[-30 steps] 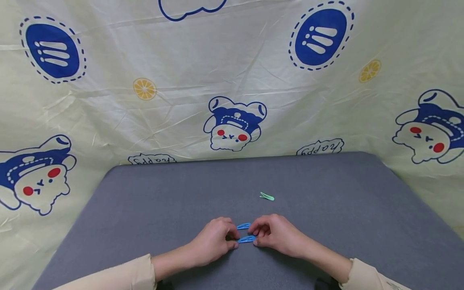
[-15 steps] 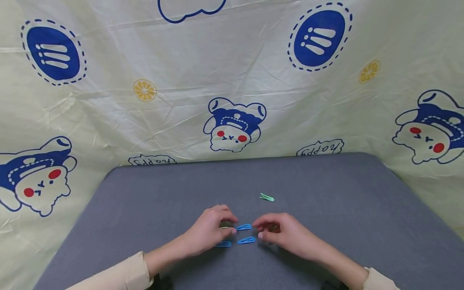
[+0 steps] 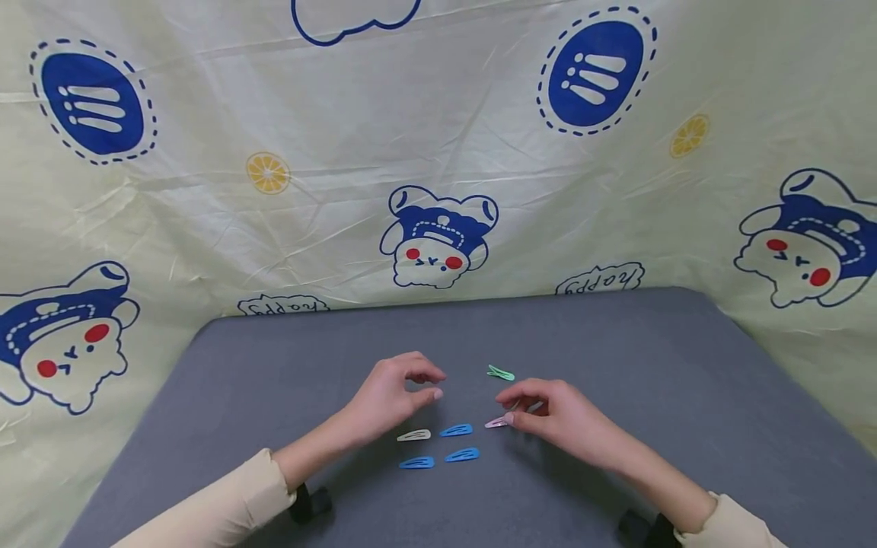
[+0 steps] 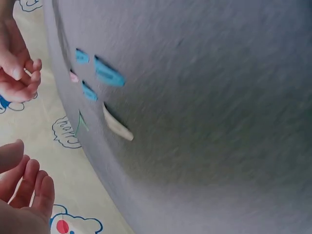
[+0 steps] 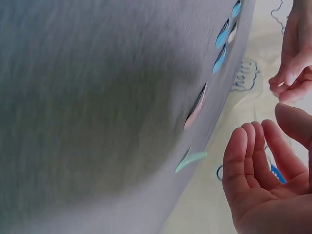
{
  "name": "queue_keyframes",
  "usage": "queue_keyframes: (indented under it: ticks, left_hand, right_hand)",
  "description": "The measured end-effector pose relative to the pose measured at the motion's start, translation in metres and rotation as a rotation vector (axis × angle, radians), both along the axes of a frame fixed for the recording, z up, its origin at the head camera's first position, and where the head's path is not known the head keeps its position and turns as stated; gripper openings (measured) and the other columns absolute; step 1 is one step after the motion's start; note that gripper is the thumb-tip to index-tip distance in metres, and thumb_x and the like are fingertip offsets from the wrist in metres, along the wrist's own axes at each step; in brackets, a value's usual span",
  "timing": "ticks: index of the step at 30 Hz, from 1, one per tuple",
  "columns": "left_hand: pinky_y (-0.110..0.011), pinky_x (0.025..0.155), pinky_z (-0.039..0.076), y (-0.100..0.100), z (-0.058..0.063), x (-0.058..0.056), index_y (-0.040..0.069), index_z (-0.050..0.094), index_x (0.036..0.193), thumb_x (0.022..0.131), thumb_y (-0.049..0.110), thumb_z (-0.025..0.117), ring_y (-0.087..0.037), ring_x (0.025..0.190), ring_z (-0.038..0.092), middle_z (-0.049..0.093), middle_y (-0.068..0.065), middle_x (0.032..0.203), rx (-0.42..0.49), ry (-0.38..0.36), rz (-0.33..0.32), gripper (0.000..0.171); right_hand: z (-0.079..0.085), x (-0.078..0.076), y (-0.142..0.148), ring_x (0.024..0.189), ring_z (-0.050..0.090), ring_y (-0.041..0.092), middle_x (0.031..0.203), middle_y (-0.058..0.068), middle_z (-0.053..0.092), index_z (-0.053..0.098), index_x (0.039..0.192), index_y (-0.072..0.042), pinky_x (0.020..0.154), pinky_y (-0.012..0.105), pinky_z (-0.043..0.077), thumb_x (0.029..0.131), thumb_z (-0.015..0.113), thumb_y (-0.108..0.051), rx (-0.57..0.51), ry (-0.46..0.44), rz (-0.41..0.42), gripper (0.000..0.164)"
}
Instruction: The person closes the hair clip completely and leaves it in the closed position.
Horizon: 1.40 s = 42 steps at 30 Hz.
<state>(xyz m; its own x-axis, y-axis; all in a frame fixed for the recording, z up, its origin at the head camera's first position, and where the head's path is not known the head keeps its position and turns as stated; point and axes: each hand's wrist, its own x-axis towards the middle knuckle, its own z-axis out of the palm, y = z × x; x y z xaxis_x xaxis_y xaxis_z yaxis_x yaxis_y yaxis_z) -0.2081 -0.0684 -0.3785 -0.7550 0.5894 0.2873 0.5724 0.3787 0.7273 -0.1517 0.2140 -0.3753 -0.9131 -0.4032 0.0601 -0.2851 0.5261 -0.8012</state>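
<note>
Several snap hair clips lie on the grey table. Three are blue: a back blue clip (image 3: 456,430), a front left blue clip (image 3: 417,463) and a front right blue clip (image 3: 462,455). A cream clip (image 3: 414,435) sits left of the back one, and a pink clip (image 3: 495,422) to its right. Farther back, a green clip (image 3: 501,373) has its two arms splayed in a V. My left hand (image 3: 390,392) hovers above and behind the cream clip, fingers loosely bent around nothing. My right hand (image 3: 565,418) hovers by the pink clip, partly covering it; the right wrist view shows its fingers holding nothing.
A grey cloth covers the table (image 3: 308,365). Behind and at both sides hangs a pale curtain (image 3: 329,228) printed with cartoon bears and orange slices. Dark wrist straps (image 3: 311,504) show at the cuffs.
Both hands have left the blue clips: the left rose back and leftward, the right moved rightward. The cream, front left blue and pink clips have come into sight.
</note>
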Motion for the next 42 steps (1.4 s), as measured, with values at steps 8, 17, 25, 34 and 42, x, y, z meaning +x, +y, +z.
queue_keyframes:
  ticks: [8, 17, 25, 34, 42]
  left_hand:
    - [-0.037, 0.082, 0.053, 0.010, 0.006, -0.026, 0.005, 0.074, 0.107, 0.089, 0.007, 0.073, -0.016, 0.089, 0.059, 0.066, 0.002, 0.095, -0.068, -0.042, 0.010, 0.018]
    - [-0.028, 0.074, 0.050, 0.028, -0.001, -0.053, 0.001, 0.072, 0.111, 0.090, 0.010, 0.072, -0.016, 0.086, 0.058, 0.067, -0.001, 0.096, -0.152, -0.144, -0.011, 0.023]
    - [-0.027, 0.076, 0.050, 0.047, -0.012, -0.068, 0.001, 0.071, 0.113, 0.091, 0.006, 0.070, -0.016, 0.087, 0.059, 0.069, -0.005, 0.102, -0.194, -0.267, -0.061, 0.023]
    - [-0.025, 0.067, 0.048, 0.061, -0.020, -0.072, 0.002, 0.072, 0.111, 0.090, 0.006, 0.071, -0.016, 0.080, 0.056, 0.065, -0.001, 0.091, -0.187, -0.325, -0.053, 0.021]
    - [-0.024, 0.067, 0.047, 0.063, -0.025, -0.081, 0.001, 0.072, 0.108, 0.091, 0.003, 0.069, -0.016, 0.079, 0.056, 0.066, -0.003, 0.088, -0.161, -0.373, -0.085, 0.018]
  right_hand:
    - [0.005, -0.015, 0.016, 0.088, 0.061, 0.013, 0.104, 0.002, 0.068, 0.070, 0.113, -0.009, 0.078, 0.030, 0.052, 0.091, 0.072, -0.021, 0.071, 0.076, -0.030, 0.026]
    - [0.001, -0.035, 0.024, 0.087, 0.061, 0.014, 0.098, -0.006, 0.067, 0.070, 0.114, -0.006, 0.078, 0.033, 0.051, 0.092, 0.070, -0.019, 0.155, 0.089, -0.056, 0.025]
    - [-0.008, -0.058, 0.025, 0.086, 0.060, 0.018, 0.095, 0.000, 0.067, 0.069, 0.114, -0.002, 0.071, 0.034, 0.049, 0.091, 0.069, -0.013, 0.183, 0.040, -0.049, 0.025]
    - [-0.019, -0.077, 0.023, 0.081, 0.057, 0.016, 0.094, 0.001, 0.067, 0.068, 0.112, 0.000, 0.068, 0.032, 0.048, 0.091, 0.069, -0.011, 0.219, 0.005, -0.016, 0.024]
    - [-0.027, -0.089, 0.026, 0.079, 0.055, 0.016, 0.095, 0.002, 0.068, 0.071, 0.110, -0.002, 0.069, 0.032, 0.048, 0.090, 0.070, -0.009, 0.195, -0.003, 0.009, 0.021]
